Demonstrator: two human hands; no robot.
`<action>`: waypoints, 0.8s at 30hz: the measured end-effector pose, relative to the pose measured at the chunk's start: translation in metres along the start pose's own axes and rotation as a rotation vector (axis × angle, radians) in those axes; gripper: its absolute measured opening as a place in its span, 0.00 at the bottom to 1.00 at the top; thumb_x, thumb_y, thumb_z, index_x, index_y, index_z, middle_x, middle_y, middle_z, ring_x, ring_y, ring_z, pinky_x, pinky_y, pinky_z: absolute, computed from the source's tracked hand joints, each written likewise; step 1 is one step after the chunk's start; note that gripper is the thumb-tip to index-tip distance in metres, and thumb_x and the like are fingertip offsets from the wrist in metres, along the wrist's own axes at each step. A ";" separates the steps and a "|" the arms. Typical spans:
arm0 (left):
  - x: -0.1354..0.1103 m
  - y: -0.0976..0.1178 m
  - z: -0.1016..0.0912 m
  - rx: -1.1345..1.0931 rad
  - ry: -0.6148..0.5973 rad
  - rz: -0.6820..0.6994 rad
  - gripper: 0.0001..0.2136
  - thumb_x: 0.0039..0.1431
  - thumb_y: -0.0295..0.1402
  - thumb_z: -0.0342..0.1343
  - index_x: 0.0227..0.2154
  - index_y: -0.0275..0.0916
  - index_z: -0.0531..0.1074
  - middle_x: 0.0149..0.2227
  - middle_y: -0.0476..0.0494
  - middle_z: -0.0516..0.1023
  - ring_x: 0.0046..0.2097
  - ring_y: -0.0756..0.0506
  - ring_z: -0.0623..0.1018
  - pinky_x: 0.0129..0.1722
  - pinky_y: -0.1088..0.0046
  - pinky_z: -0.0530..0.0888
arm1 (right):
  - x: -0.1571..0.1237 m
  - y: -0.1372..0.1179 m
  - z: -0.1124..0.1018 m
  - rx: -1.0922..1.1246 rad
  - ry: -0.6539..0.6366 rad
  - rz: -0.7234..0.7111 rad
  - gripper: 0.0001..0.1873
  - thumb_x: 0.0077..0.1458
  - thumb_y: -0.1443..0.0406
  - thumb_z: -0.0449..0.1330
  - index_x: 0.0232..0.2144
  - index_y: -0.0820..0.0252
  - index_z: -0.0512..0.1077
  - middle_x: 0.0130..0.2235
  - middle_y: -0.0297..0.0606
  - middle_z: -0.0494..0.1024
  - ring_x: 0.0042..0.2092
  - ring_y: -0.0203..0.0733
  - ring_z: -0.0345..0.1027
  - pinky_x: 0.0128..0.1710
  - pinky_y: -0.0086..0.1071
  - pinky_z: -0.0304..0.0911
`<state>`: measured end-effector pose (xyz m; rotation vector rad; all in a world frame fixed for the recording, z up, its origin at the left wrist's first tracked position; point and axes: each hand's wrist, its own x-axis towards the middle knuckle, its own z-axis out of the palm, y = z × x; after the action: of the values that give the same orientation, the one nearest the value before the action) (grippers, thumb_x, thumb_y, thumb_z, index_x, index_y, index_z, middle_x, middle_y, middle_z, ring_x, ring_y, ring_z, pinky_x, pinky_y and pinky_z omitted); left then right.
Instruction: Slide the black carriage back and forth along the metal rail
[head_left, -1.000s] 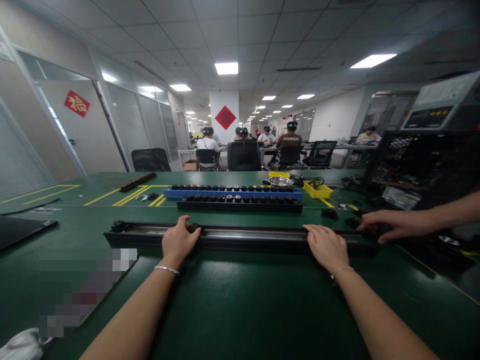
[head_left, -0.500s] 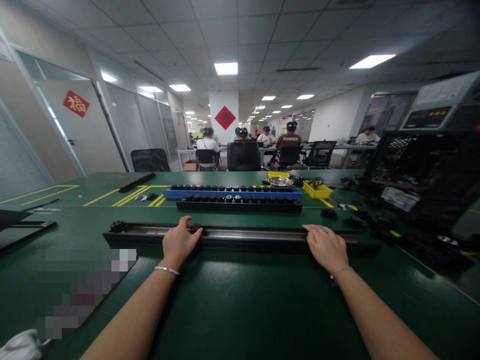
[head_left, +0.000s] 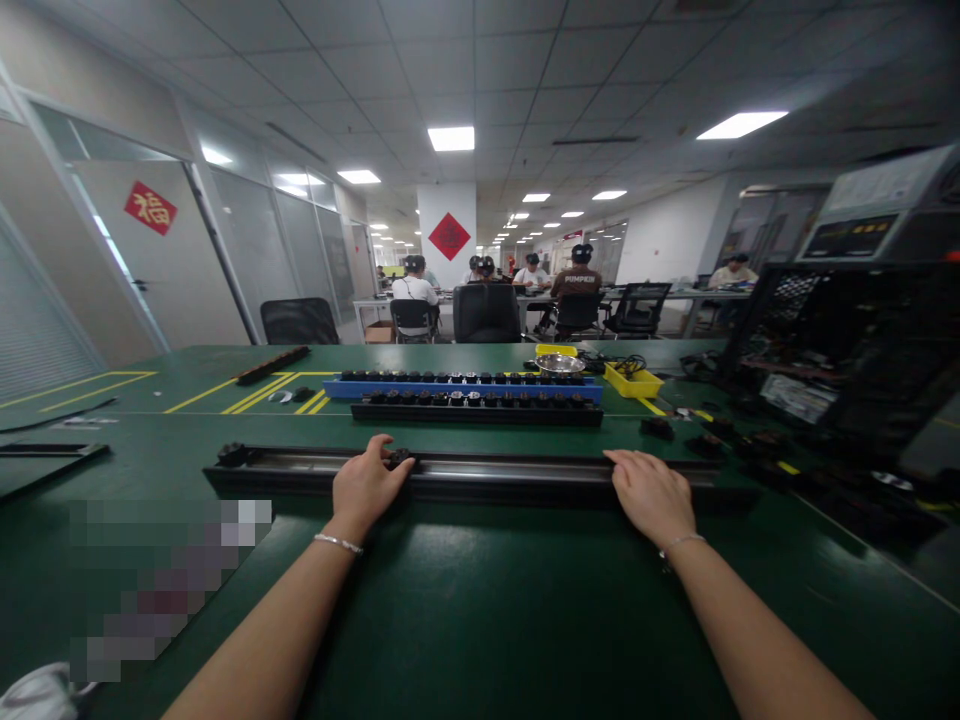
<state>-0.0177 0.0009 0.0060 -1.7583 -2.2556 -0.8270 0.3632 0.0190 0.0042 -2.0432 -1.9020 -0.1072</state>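
My left hand is pinching a small block in the near rail; my right hand, well apart, is resting on it, grip unclear. An end block is sitting at left; the channel between my hands is lying bare, suggesting early progress.

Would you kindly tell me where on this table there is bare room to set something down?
A wide bare patch of green table lies between the forearms, this side of the long black rail under the left hand and right hand. A narrower strip runs between that rail and the black rack beyond. The right side is crowded with dark parts.
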 end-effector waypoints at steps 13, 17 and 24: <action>-0.001 0.001 0.005 -0.052 -0.044 0.073 0.18 0.53 0.48 0.52 0.42 0.43 0.67 0.35 0.46 0.79 0.39 0.45 0.78 0.36 0.72 0.70 | 0.001 0.001 0.004 -0.017 0.032 -0.012 0.25 0.57 0.60 0.37 0.51 0.49 0.67 0.55 0.31 0.68 0.57 0.41 0.54 0.53 0.44 0.51; -0.001 0.002 0.003 -0.051 -0.065 0.066 0.18 0.53 0.48 0.52 0.41 0.43 0.68 0.36 0.46 0.79 0.40 0.44 0.78 0.36 0.72 0.71 | 0.000 0.000 0.001 -0.014 0.012 -0.002 0.25 0.58 0.60 0.37 0.51 0.49 0.66 0.55 0.31 0.67 0.58 0.42 0.54 0.53 0.44 0.51; -0.001 0.002 0.003 -0.088 -0.086 0.078 0.16 0.53 0.47 0.54 0.40 0.43 0.68 0.37 0.47 0.79 0.39 0.45 0.78 0.38 0.72 0.71 | 0.000 0.001 0.001 0.008 -0.002 -0.007 0.26 0.58 0.59 0.36 0.52 0.49 0.66 0.55 0.32 0.67 0.58 0.43 0.53 0.54 0.46 0.50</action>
<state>-0.0150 0.0023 0.0034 -1.9428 -2.2178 -0.8630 0.3637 0.0194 0.0036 -2.0325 -1.9079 -0.0995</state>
